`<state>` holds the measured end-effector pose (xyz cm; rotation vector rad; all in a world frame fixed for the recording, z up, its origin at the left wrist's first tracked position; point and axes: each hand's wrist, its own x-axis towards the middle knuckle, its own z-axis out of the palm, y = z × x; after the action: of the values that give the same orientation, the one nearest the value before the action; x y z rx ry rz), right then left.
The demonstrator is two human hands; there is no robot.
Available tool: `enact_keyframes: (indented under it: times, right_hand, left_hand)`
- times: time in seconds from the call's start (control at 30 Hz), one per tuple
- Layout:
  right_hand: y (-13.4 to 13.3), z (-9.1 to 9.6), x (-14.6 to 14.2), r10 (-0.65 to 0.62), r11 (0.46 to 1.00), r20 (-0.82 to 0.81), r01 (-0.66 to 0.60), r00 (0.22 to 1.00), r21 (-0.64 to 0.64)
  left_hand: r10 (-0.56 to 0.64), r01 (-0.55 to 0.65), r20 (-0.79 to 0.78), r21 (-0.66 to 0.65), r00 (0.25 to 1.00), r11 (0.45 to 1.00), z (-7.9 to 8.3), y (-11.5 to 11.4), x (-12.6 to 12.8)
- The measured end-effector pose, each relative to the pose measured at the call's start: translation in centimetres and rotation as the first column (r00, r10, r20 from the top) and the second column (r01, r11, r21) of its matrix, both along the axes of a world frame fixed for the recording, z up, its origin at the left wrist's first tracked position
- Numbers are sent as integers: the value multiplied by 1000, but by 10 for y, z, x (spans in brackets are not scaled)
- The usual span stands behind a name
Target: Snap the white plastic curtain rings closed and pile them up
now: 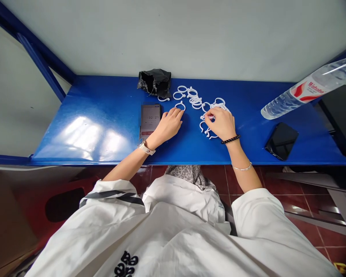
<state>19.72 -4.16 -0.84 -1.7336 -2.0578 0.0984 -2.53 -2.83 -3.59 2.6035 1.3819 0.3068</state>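
Observation:
Several white plastic curtain rings (195, 100) are spread over the blue table, some overlapping in a loose cluster. My left hand (170, 122) has its fingers bent downward, with the fingertips at the lower edge of a single curtain ring (180, 104). Over the right part of the cluster, my right hand (222, 122) is closed in a pinch, thumb against forefinger, at a white ring (203, 117). Other open-ended rings (202, 127) lie just below its fingertips. The palm and remaining fingers cover part of the pile.
A crumpled black plastic bag (155, 81) sits at the back, one ring at its mouth. A phone showing a timer (150, 118) lies by my left wrist. To the right are a tilted water bottle (308, 88) and a dark phone (281, 141). The blue table (118, 111) meets a pale wall.

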Motion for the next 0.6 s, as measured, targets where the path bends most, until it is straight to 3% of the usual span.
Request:
enact_keyframes:
  times: [0.2, 0.5, 0.6]
  right_hand:
    - [-1, 0, 5, 18, 995, 88, -9, 996, -102]
    - [-1, 5, 15, -2, 991, 77, 13, 997, -134]
    - [0, 5, 17, -34, 996, 33, 36, 999, -78]
  left_hand:
    - [40, -36, -51, 77, 998, 996, 2, 3, 0]
    - [45, -42, -24, 89, 999, 995, -4, 6, 0]
    - [53, -51, -10, 114, 999, 992, -2, 5, 1]
